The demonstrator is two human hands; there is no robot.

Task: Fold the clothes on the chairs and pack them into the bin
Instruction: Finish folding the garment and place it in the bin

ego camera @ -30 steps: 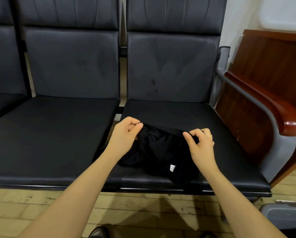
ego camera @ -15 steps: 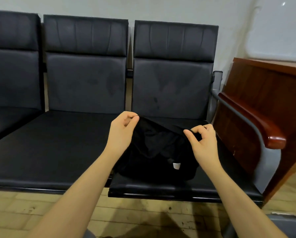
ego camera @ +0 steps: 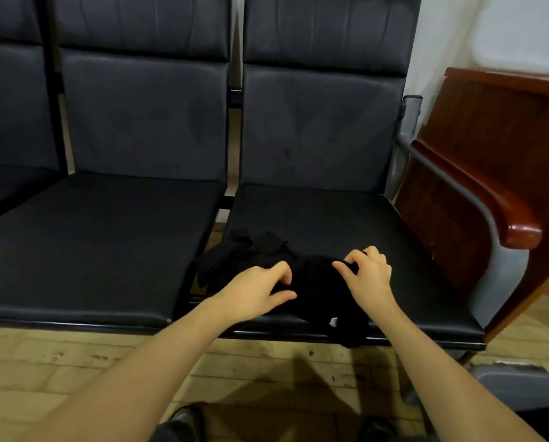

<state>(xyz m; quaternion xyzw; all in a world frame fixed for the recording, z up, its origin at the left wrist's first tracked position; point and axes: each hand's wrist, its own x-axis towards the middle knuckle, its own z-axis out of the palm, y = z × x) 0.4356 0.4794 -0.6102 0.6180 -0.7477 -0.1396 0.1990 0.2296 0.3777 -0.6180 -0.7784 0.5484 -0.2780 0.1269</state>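
A crumpled black garment (ego camera: 317, 283) lies on the front of the right chair seat (ego camera: 324, 215). One end hangs over the seat's front edge, where a small white label (ego camera: 333, 321) shows. My left hand (ego camera: 257, 291) lies on the garment's left part, with curled fingers and thumb closing on a fold of cloth. My right hand (ego camera: 367, 275) pinches the cloth at the garment's top edge between thumb and fingertips. At the bottom right, the corner of a grey bin (ego camera: 521, 386) sits on the floor.
The black chairs stand in a row; the middle seat (ego camera: 101, 244) has nothing on it. A grey armrest with a red wooden cap (ego camera: 518, 224) borders the right chair. A brown wooden cabinet (ego camera: 502, 129) stands beyond it. Dark shoes (ego camera: 183, 422) show on the tiled floor below.
Both hands have lowered the lifted garment onto the seat. It now lies spread and flatter, with its end over the front edge. The camera has tilted downward.
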